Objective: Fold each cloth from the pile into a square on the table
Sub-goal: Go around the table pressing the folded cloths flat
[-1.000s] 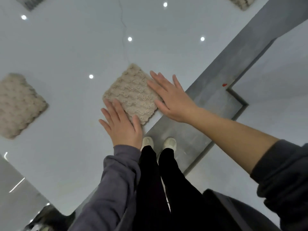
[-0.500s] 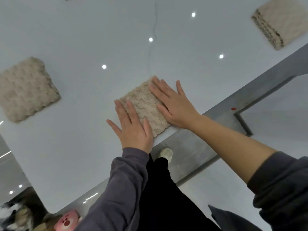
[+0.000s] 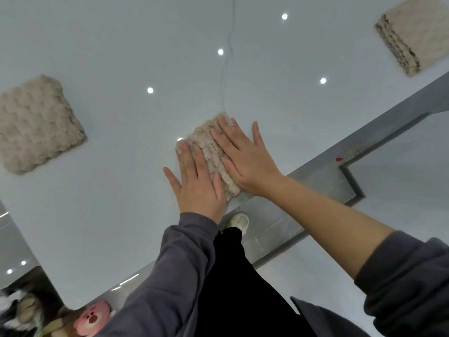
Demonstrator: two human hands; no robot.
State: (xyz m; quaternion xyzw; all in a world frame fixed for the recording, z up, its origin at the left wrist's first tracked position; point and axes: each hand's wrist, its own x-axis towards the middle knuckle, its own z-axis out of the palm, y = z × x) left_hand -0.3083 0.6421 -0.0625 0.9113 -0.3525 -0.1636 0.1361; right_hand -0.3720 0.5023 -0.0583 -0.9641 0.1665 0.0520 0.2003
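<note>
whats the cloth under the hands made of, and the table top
Cloth: thick beige plush, probably microfibre or chenille, judging by its bumpy, fuzzy pile. Table: smooth, glossy pale grey top, perhaps laminate or stone; it mirrors round light spots.

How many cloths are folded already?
One folded square lies on the left. The left hand and right hand press the middle cloth flat, nearly square. The layered stack at far right probably waits its turn.
</note>
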